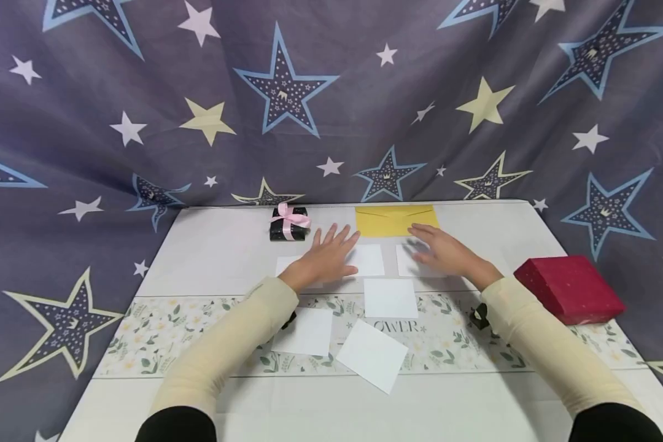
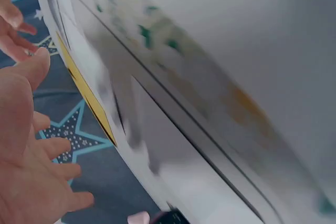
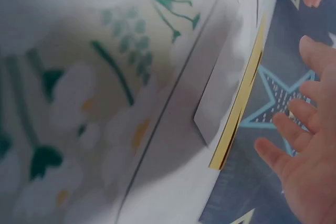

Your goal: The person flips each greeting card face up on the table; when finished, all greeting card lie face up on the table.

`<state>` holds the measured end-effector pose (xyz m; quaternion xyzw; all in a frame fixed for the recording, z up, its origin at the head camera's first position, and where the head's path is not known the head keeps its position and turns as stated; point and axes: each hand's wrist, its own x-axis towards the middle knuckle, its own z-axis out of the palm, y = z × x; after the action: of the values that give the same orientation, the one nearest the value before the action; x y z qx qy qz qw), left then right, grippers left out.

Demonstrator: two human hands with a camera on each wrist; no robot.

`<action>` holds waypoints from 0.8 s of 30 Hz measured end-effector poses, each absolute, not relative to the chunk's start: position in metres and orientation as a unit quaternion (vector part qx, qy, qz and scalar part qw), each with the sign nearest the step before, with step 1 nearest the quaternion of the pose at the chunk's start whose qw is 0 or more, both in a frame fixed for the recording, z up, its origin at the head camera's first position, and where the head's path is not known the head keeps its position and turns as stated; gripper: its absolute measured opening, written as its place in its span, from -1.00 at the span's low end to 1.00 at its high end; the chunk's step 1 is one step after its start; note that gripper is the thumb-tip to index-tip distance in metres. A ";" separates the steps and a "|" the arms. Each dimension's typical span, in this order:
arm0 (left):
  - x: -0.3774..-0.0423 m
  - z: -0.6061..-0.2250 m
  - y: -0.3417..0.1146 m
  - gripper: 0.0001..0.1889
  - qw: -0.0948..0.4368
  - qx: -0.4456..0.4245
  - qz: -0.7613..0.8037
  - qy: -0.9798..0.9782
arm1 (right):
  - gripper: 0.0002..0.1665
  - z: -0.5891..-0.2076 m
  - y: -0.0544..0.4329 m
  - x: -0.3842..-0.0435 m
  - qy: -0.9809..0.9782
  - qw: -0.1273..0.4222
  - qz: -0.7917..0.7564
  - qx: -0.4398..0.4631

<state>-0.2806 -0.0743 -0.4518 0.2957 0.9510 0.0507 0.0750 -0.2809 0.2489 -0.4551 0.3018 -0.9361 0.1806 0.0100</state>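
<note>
Both hands hover over white square cards with fingers spread and nothing held. The left hand (image 1: 323, 258) is above the back row, partly covering a left card (image 1: 287, 264) and a middle card (image 1: 368, 260). Over a third back card (image 1: 406, 263) is the right hand (image 1: 442, 250), its fingertips near the front edge of a yellow envelope (image 1: 396, 221). Nearer the front lie a card (image 1: 390, 298) below the row, another card (image 1: 305, 331) by the left forearm, and a tilted card (image 1: 372, 356). The left wrist view shows the left palm (image 2: 31, 171); the right wrist view shows the right palm (image 3: 310, 166).
A small black box (image 1: 288, 224) with a pink ribbon stands at the back, left of the envelope. A red box (image 1: 569, 288) sits at the right edge beside the right forearm. A flowered runner (image 1: 166, 337) crosses the table, and a star-patterned cloth (image 1: 342, 55) hangs behind.
</note>
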 end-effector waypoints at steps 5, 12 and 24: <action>-0.288 -0.451 -0.051 -0.16 0.063 0.317 0.058 0.945 | -0.36 -0.461 0.259 -0.297 -0.940 0.000 0.215 0.267; -0.296 -0.455 -0.012 -0.15 0.067 0.328 0.032 0.942 | -0.39 -0.466 0.279 -0.310 -0.948 -0.050 0.225 0.220; -0.304 -0.473 0.021 -0.23 0.090 0.321 0.033 0.942 | -0.42 -0.469 0.299 -0.311 -0.954 -0.093 0.221 0.179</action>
<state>-0.3038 0.0212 -0.4732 0.3205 0.9424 0.0332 0.0898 -0.3105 0.2989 -0.4692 0.1788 -0.9543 0.2205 -0.0934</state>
